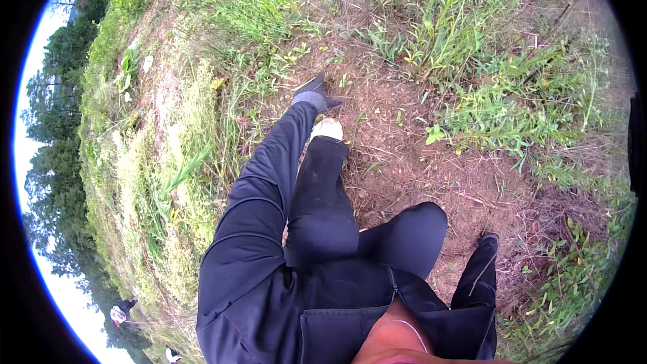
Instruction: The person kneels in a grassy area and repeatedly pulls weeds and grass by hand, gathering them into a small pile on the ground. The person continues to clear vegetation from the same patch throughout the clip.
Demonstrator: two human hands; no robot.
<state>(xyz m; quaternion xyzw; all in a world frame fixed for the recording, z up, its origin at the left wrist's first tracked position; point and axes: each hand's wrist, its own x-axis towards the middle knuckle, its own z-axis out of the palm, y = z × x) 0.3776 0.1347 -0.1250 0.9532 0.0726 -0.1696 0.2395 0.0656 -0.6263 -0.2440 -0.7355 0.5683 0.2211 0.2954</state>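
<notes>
My left hand, in a dark glove with a grey cuff, reaches low over reddish soil just beyond a pale shoe. Its fingers are blurred, and whether anything lies between them is unclear. Small green weeds grow close by it. Farther right, my right hand hangs near the ground beside dry stalks, mostly hidden by its dark sleeve. A thin dry stem lies across that sleeve. My bent knee in black trousers stands between the arms.
Tall green weeds rise ahead, with pale grassy growth along the left. Leafy plants stand at the lower right. Trees line the far left edge. Two people, one a distant person, appear at the lower left.
</notes>
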